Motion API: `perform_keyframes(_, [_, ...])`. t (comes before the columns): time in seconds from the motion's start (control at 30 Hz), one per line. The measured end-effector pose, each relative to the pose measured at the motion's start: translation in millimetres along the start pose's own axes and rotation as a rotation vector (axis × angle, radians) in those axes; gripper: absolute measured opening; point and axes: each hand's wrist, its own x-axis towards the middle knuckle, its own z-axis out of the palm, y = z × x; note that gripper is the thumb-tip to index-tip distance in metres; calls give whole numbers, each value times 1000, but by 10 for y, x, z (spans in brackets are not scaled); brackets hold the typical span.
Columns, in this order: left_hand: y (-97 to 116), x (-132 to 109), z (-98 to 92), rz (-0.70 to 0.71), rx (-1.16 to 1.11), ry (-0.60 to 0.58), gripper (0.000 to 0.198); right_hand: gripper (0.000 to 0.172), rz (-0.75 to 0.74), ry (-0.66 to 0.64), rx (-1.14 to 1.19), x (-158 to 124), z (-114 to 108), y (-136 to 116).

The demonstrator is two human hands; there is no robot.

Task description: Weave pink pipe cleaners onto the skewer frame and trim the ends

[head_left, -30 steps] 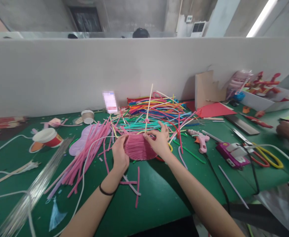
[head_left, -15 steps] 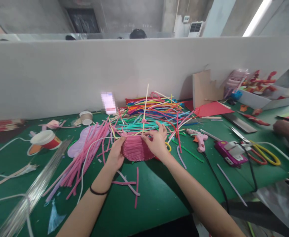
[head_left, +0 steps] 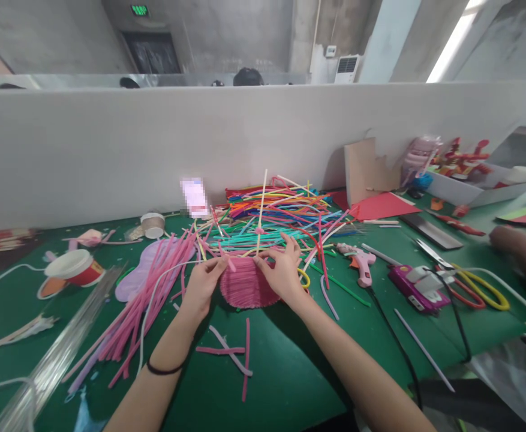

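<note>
A thin, black, cord-like band [head_left: 164,372] encircles the person's slender left forearm [head_left: 148,393] near the wrist, and both this arm's bare left hand [head_left: 201,290] and the equally slender right forearm [head_left: 348,354] and right hand [head_left: 283,273] are uncovered.

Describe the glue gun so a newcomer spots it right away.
On the green table, find the heap of colourful stems. To its right, just before the purple power strip, lies the glue gun: pink, pistol-shaped, with an orange trigger.
</note>
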Motion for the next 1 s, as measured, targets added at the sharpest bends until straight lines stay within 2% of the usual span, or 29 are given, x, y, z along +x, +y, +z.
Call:
perform_keyframes(0.23, [-26, -4, 1, 177, 277, 112, 35, 20, 19, -15, -6, -4, 12, 6])
perform_keyframes(0.4, [-38, -9, 8, 237, 361, 137, 30, 17, 10, -5, -4, -1, 13, 8])
perform_keyframes(0.53, [-58, -14, 22, 243, 330, 144, 27, 16, 8, -14, 4, -2, 17, 10])
perform_keyframes(0.83, [-83, -11, 64, 159, 164, 141, 29, 16, 2, -28, 13, -3, 39, 25])
perform_keyframes(1.0, [-64, -11, 76, 147, 113, 39, 29, 13, -14, -21, 18, 4, 40, 39])
